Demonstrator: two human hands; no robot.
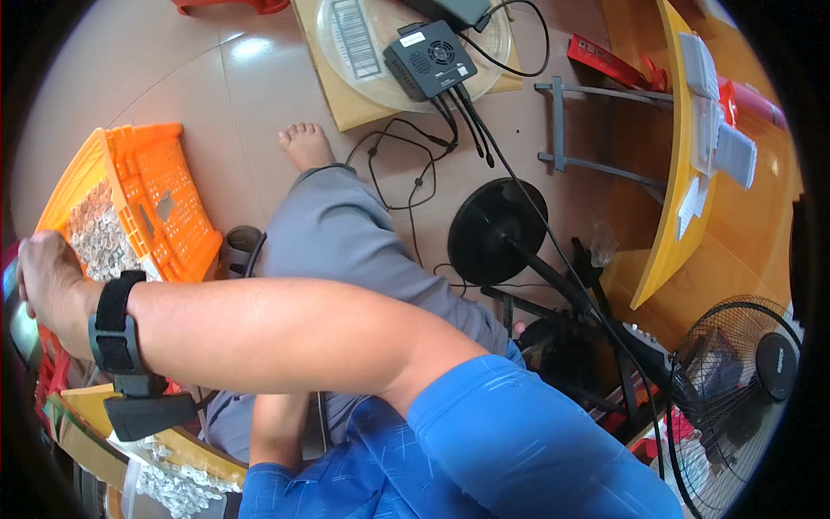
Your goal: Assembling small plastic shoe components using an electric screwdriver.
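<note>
My right arm reaches across my body to the far left. My right hand (54, 281) is at the rim of the view, its fingers curled down over something I cannot make out. Below those fingers a pale greenish, rounded surface (24, 333) shows in part. Close beside the hand is an orange plastic crate (164, 203) holding a heap of small whitish and brownish pieces (102, 229). A black strap with a dark device (130, 368) sits on my right wrist. Only my left forearm (278, 428) shows; my left hand is hidden behind the right arm.
Small white pieces (177, 489) lie at the lower left, by a yellow board (212, 463). A black box with cables (430, 60) rests on a round clear lid ahead. A round black stand base (497, 229), cables and a fan (735, 406) are at right.
</note>
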